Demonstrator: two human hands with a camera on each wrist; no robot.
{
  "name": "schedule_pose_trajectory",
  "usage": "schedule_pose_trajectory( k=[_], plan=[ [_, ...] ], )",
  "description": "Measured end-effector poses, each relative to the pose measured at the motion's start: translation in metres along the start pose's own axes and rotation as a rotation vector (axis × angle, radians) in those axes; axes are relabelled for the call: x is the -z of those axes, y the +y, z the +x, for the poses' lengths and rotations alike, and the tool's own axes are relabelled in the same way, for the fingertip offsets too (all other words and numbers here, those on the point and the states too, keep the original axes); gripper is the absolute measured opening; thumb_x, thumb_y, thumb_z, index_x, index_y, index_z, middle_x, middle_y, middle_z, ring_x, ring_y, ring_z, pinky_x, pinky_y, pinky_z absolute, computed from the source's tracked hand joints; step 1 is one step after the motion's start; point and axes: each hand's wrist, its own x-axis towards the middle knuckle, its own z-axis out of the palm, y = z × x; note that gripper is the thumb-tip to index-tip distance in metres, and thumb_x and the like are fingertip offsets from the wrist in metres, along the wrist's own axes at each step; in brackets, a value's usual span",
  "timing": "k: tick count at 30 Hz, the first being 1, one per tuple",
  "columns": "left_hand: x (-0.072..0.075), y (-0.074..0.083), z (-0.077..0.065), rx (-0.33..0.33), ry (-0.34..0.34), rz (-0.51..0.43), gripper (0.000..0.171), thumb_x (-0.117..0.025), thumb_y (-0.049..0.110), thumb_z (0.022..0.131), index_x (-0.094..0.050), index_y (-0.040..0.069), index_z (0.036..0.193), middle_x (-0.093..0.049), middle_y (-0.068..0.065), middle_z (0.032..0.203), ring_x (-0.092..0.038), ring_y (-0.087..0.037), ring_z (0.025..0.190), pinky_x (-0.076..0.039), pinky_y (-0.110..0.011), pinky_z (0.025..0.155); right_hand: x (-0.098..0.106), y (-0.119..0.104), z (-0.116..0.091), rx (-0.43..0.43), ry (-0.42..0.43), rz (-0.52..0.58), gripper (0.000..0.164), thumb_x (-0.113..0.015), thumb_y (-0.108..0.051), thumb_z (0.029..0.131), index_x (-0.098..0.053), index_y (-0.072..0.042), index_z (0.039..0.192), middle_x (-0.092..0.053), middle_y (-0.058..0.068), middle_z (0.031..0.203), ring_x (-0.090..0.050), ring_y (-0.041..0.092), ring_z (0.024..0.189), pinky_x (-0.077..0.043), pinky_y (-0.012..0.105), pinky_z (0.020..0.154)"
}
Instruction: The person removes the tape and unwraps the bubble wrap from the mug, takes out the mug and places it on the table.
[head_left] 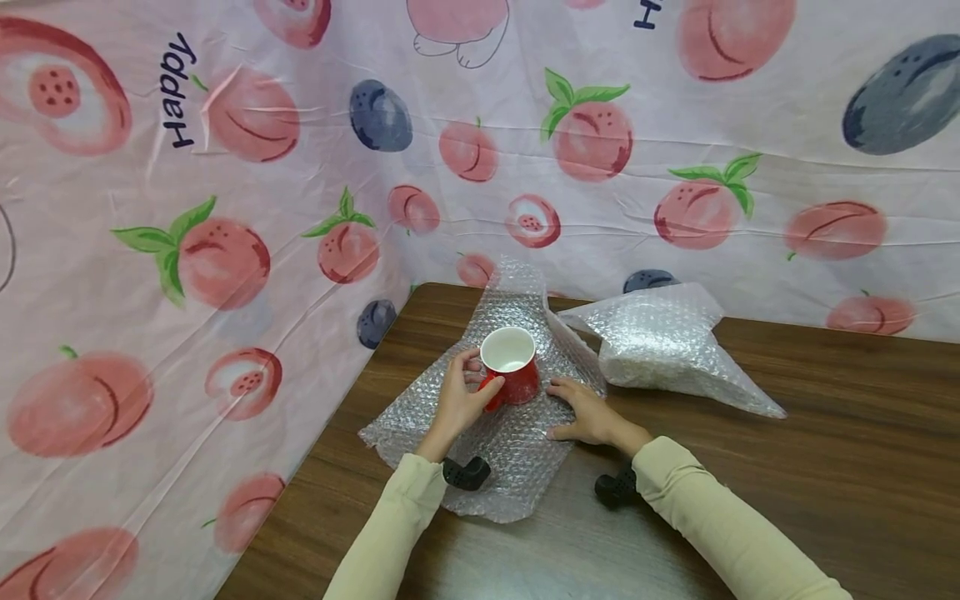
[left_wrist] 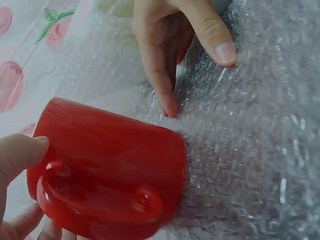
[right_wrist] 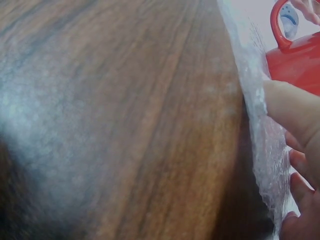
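A red mug (head_left: 519,380) with a white inside stands over a sheet of bubble wrap (head_left: 517,450), its handle toward the person. My left hand (head_left: 459,398) holds it by the side, thumb near the handle and fingers around the far side. In the left wrist view the thumb presses the mug (left_wrist: 110,155) near its rim. Right of the mug, my right hand (head_left: 588,414) rests at the bubble wrap's edge with its fingers spread, apart from the mug. The right wrist view shows that hand (right_wrist: 300,130) beside the wrap's edge (right_wrist: 255,115).
A bubble-wrapped bundle (head_left: 660,350) lies to the right on the brown wooden table (head_left: 840,467); its contents cannot be made out. Fruit-printed cloth (head_left: 480,200) hangs behind and along the left side. Black wrist devices (head_left: 467,473) sit at both wrists.
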Motion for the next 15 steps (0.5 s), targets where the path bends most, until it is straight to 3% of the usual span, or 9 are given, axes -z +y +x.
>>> schedule_pose_trajectory(
  k=[5,9,15],
  plan=[
    [0.002,-0.004,-0.005,0.066,-0.003,-0.052,0.041,-0.066,0.014,0.078,-0.048,-0.002,0.111,-0.052,-0.015,0.092,-0.054,-0.027,0.08,-0.045,-0.029,0.063,0.0,0.0,0.0,0.006,-0.001,-0.007,0.065,-0.073,-0.021,0.071,-0.044,0.012,0.12,-0.037,0.03,0.127,-0.031,0.044,0.118,-0.025,0.054,0.096],
    [0.003,-0.006,-0.006,0.083,-0.022,-0.068,0.03,-0.064,0.014,0.08,-0.052,-0.004,0.101,-0.054,-0.012,0.087,-0.053,-0.022,0.076,-0.044,-0.024,0.062,0.0,-0.001,-0.001,0.002,-0.006,-0.009,0.066,-0.073,-0.022,0.071,-0.045,0.012,0.12,-0.037,0.029,0.127,-0.031,0.044,0.118,-0.025,0.054,0.096],
    [0.008,0.013,-0.011,0.095,-0.05,-0.098,0.022,-0.061,0.008,0.082,-0.055,-0.009,0.093,-0.056,-0.016,0.083,-0.054,-0.03,0.075,-0.043,-0.023,0.057,0.001,-0.001,0.0,-0.002,-0.007,-0.018,0.065,-0.073,-0.021,0.071,-0.045,0.011,0.12,-0.037,0.029,0.127,-0.031,0.044,0.119,-0.025,0.054,0.096]
  ],
)
